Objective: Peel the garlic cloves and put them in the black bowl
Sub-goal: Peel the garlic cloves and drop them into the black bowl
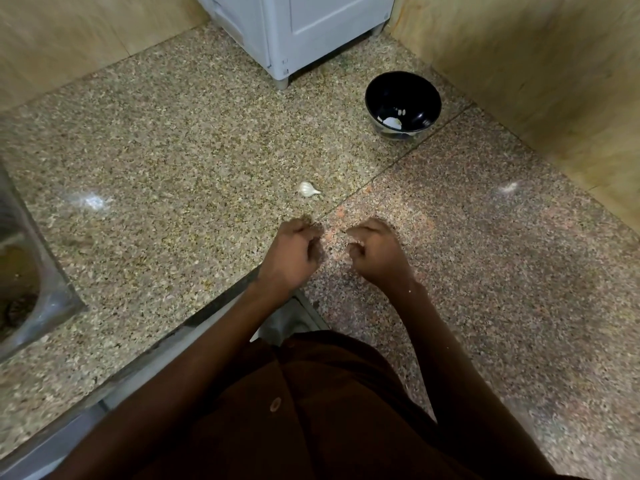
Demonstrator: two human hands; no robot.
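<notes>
1. I see a speckled granite counter (173, 150) in a corner, steel sink (20, 271) at far left, white appliance (294, 32) at the back.
2. Left hand (294, 252) and right hand (375, 252) are both curled, close together; I can't tell what they pinch.
3. Garlic clove (308, 189) lies unpeeled just beyond the left hand, apart.
4. Black bowl (402, 105), back right, holds white bits.

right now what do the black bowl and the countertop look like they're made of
The round black bowl looks like glazed ceramic or glossy plastic: its inside throws sharp highlights, which leaves either open. The speckled countertop looks like polished granite: mottled grains, a seam line and glare spots.
</notes>
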